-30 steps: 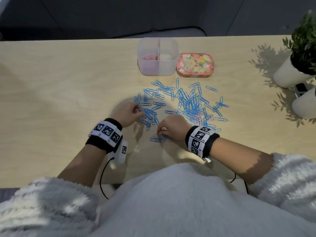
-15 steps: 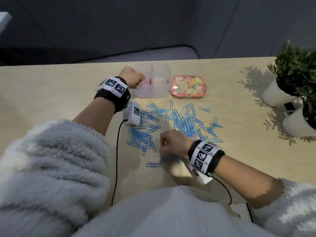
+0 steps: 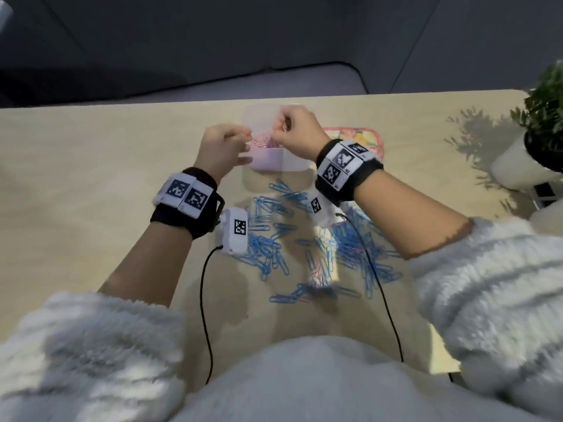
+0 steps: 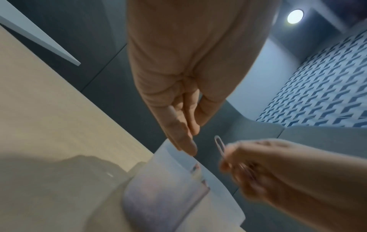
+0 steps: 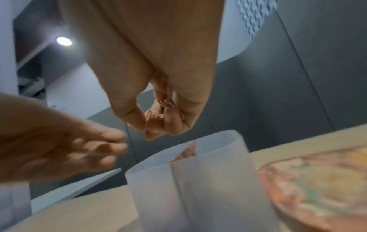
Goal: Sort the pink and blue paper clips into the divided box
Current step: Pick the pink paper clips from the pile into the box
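A translucent divided box [image 3: 268, 164] stands at the table's far middle, with pink clips [image 3: 262, 143] heaped in its left compartment. My left hand [image 3: 240, 141] hovers at the box's left rim, its fingers [image 4: 186, 141] straight and holding nothing. My right hand [image 3: 278, 127] is above the box's middle, and its curled fingers [image 5: 174, 119] pinch a few pink paper clips [image 5: 163, 104]; one clip [image 4: 219, 145] sticks up out of the grip. Many blue paper clips [image 3: 268, 248] lie scattered on the table in front of the box.
A floral tin [image 3: 370, 138] sits just right of the box, partly behind my right wrist. Potted plants in white pots [image 3: 524, 166] stand at the right edge. Two camera cables [image 3: 204, 300] trail over the table toward my body.
My right hand has left the blue pile near my body and risen to the box with pink clips. My left hand stays at the box's left side. The head view shifted.
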The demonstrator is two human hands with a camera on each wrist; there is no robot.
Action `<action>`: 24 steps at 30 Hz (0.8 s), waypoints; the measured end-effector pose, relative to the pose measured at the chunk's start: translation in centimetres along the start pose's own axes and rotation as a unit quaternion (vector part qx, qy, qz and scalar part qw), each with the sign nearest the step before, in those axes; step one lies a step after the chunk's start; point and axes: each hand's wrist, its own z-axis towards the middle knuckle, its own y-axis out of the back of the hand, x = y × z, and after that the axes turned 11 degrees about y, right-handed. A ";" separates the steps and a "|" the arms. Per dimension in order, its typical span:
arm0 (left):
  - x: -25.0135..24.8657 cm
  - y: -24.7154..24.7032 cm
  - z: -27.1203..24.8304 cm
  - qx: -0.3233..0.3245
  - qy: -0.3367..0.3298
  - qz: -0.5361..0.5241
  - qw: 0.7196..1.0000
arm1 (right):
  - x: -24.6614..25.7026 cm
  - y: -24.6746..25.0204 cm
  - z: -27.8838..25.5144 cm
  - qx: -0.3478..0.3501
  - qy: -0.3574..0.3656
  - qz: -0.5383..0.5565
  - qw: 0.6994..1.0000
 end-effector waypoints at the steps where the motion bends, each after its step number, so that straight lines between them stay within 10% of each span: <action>1: 1.1 0.4 -1.0 0.006 0.003 0.012 1.000 | -0.1 -0.7 1.1 -0.028 -0.021 0.041 0.999; 10: 11.5 1.9 -8.6 0.201 0.090 0.278 0.935 | 0.0 -4.0 4.5 -0.002 -0.094 0.116 0.989; 18: 14.0 -0.3 -12.2 0.226 0.025 0.420 0.878 | 1.1 0.6 -1.7 -0.093 -0.073 0.184 0.976; 24: 15.0 -1.6 -13.6 0.163 -0.026 0.467 0.869 | -2.7 0.6 -15.1 0.150 0.006 -0.015 0.989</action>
